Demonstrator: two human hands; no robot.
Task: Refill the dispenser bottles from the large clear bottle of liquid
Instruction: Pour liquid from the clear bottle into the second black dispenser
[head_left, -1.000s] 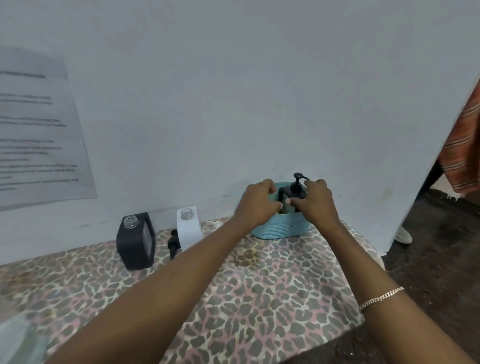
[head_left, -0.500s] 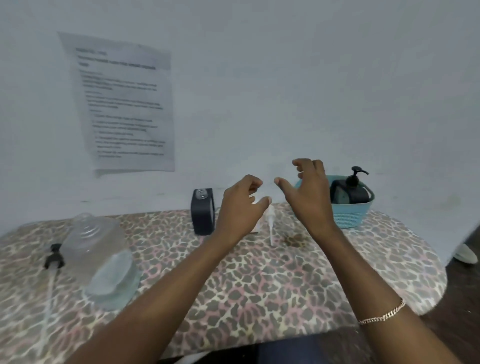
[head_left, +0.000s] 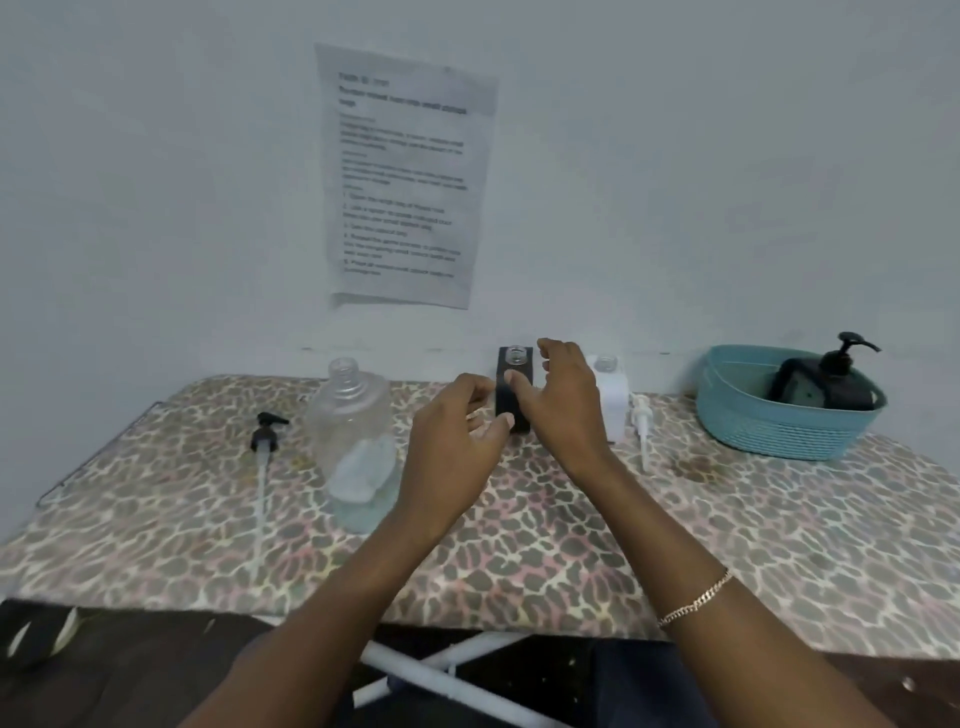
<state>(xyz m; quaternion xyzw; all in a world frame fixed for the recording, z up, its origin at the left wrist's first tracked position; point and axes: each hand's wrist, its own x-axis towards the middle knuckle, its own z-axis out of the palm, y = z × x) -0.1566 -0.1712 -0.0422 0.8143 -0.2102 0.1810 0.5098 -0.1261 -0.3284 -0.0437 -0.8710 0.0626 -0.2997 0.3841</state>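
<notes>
Since both hands hover empty above the leopard-print table (head_left: 727, 545), the left hand (head_left: 457, 441) loosely curled and the right hand (head_left: 566, 410) half spread, I judge a reach toward the black dispenser bottle (head_left: 511, 387) just beyond them. One large clear bottle (head_left: 356, 436) stands uncapped at left, low on liquid, its black pump (head_left: 266, 431) beside it. Two dispensers wait open-necked for filling, the black one and a white dispenser bottle (head_left: 613, 400) with its white pump (head_left: 641, 421) alongside. A third, pump fitted, sits in the blue basket (head_left: 779, 426)
</notes>
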